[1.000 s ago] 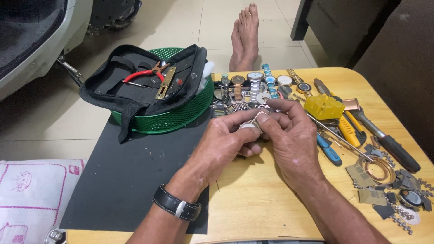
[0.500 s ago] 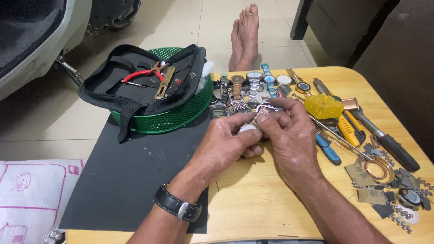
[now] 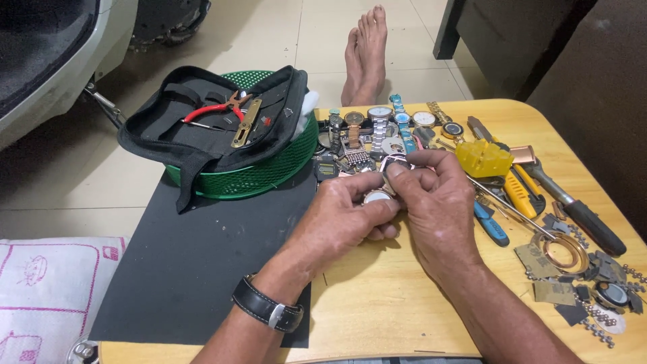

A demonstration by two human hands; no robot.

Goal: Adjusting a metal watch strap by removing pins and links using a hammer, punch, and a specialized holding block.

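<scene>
Wooden worktop [image 3: 377, 310] is carrying scattered tools; the left hand [image 3: 344, 219] is cradling a small watch case [image 3: 376, 197] steady while the right hand [image 3: 438, 202] is pinching its upper edge.

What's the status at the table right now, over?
Left hand and right hand both grip a small watch. Loose watches and tools crowd close by.

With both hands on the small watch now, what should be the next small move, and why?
Probably keep the left hand steady and let the right hand finish its fingertip work on the watch. The watch sits pinched between both hands above the table, and the right fingertips already meet at its top edge. No tool is in either hand, so regripping seems needless.
</scene>
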